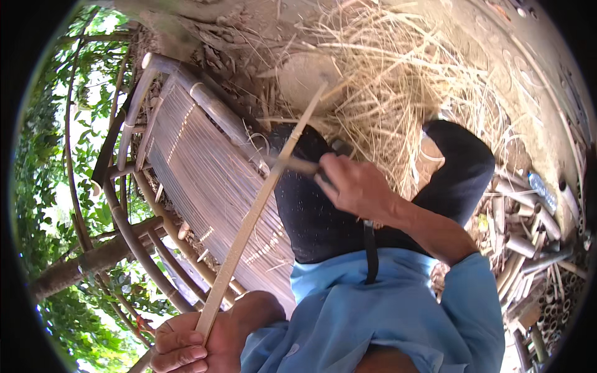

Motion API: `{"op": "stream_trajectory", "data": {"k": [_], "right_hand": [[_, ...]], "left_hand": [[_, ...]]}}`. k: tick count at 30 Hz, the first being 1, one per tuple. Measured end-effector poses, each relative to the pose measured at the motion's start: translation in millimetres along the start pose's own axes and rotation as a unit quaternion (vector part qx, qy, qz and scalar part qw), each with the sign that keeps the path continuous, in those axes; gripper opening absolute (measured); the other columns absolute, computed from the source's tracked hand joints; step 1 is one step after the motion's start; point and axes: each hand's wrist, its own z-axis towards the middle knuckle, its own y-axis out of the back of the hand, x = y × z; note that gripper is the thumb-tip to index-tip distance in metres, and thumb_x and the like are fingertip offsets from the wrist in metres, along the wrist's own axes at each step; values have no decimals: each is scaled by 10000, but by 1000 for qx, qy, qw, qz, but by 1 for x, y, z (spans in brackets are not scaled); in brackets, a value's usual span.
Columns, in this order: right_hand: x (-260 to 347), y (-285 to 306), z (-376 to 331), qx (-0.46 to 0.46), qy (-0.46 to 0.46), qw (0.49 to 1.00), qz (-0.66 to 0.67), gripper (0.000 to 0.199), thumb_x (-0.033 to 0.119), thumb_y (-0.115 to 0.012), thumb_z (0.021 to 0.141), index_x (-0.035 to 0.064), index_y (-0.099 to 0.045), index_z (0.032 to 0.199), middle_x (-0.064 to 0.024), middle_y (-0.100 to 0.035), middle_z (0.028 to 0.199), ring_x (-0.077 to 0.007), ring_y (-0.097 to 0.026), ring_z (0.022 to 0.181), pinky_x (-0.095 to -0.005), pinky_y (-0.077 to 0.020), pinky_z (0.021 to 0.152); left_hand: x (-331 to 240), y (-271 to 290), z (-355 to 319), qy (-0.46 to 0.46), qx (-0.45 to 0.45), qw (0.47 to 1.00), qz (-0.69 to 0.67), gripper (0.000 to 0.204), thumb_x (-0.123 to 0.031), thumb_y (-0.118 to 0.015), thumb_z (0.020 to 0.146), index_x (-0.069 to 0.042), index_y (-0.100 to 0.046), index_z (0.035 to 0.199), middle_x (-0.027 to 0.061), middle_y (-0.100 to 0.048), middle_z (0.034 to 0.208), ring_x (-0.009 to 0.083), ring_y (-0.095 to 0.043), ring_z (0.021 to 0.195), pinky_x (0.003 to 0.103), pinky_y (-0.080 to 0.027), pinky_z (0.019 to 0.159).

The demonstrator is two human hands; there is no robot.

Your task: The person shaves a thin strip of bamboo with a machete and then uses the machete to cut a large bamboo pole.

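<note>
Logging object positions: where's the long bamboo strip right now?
In the head view the bamboo strip runs diagonally left of centre, its lower end gripped in the left hand, crossing the slatted bamboo chair up to the right hand and the shavings pile.

Left hand [186, 345] clenched low near the body, right hand [354, 186] fisted farther out, forearm bent.

left hand [186, 345] grips bamboo strip [249, 224] | right hand [354, 186] holds knife [298, 165]
</note>
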Motion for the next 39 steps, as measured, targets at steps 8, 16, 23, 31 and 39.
{"op": "stream_trajectory", "data": {"k": [8,16,23,31,39], "right_hand": [[-66,-17,-4,2,-90,994,-56,238,128,-666,903,22,-523,1061,-199,-654,844,-351,-675,668,-424,-518,512],[-126,-14,-19,123,-231,962,-83,322,117,-651,903,-19,-493,1148,-163,-628,732,-329,-667,623,-424,-542,541],[-118,-34,-48,93,-156,982,-51,316,216,-617,948,4,-492,1145,-247,-667,845,-431,-682,778,-506,-539,666],[-111,-23,-34,111,-176,977,-55,268,196,-610,958,15,-508,1127,-245,-655,788,-386,-695,741,-478,-537,610],[-155,-42,-17,70,-321,943,-55,431,215,-659,890,-24,-507,1217,-279,-679,889,-472,-674,841,-536,-528,728]], "left_hand": [[-4,-14,-3,-5,-39,999,-18,473,-534,-393,1063,-152,-454,790,-71,-292,545,32,-305,366,148,-219,292],[-2,-6,1,30,27,998,-51,572,-617,-299,1051,-133,-437,779,-45,-304,521,54,-317,349,174,-258,260],[-2,36,29,138,151,962,-181,497,-528,-401,963,-119,-377,682,-11,-291,503,102,-311,449,242,-259,372],[9,6,13,48,58,997,-12,512,-547,-377,1068,-148,-421,749,-43,-285,525,45,-333,403,200,-290,325],[7,30,35,143,261,934,-197,641,-614,-349,1043,-34,-549,856,50,-438,649,162,-431,583,290,-396,520]]}}
